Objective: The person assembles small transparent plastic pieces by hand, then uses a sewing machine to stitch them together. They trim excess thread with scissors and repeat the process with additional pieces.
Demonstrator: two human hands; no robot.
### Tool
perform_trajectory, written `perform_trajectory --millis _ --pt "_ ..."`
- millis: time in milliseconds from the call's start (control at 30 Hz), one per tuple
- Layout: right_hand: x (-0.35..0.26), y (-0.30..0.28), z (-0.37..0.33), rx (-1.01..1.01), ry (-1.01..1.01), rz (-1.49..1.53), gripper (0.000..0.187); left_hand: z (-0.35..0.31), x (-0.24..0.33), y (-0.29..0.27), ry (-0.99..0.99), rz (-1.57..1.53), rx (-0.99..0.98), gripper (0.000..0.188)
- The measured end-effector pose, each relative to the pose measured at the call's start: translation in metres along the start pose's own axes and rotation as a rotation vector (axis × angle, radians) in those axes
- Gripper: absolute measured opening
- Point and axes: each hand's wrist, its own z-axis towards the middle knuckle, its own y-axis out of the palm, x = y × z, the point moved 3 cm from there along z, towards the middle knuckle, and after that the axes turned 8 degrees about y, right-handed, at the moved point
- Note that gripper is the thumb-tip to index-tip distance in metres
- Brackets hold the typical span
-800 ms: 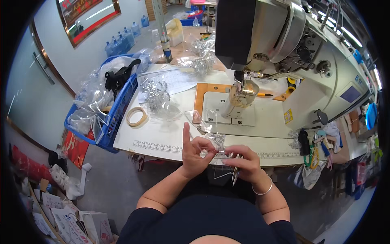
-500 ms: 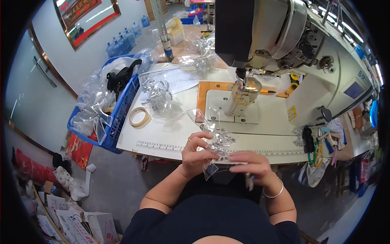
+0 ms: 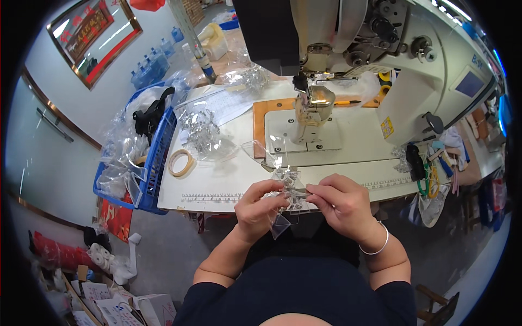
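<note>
The sewing machine (image 3: 413, 106) stands just beyond the hands, its post (image 3: 314, 114) and head blocking the way forward; the left side lies more open. Near the machine's base are an orange plate (image 3: 259, 130) and an orange-and-black pen (image 3: 347, 102). To the left, a roll of tape (image 3: 189, 165) lies close to a heap of clear plastic with silvery bits (image 3: 202, 130), which partly covers a printed sheet (image 3: 234, 111).

A blue basket (image 3: 159, 168) beside the left edge holds crumpled clear plastic and a black strapped item (image 3: 152, 117) on top.

The clear plastic piece (image 3: 287, 176), silvery inside, is between the two hands, above the front edge of the surface (image 3: 217, 176). The left hand (image 3: 260, 209) has its grip closed on it by fingertips and thumb; the right hand (image 3: 345, 206) pinches a slim grey object (image 3: 299, 192) against it, too small to identify.

A ruler strip (image 3: 212, 198) runs along the pale surface. Beyond are blue water bottles (image 3: 152, 68) and a framed panel (image 3: 92, 38); cartons (image 3: 155, 307) sit on the grey floor.
</note>
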Motion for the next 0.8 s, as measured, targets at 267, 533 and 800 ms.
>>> perform_trajectory --millis 267,533,800 --pt "-0.002 0.007 0.001 -0.007 -0.025 0.055 0.014 0.005 0.012 -0.001 0.241 0.158 -0.020 0.023" --pt "0.005 0.010 0.000 0.059 -0.004 0.107 0.014 0.002 0.010 0.003 0.309 0.146 -0.005 0.024" --pt "0.001 0.011 0.000 0.065 -0.018 0.071 0.017 0.004 0.011 0.002 0.325 0.175 -0.009 0.025"
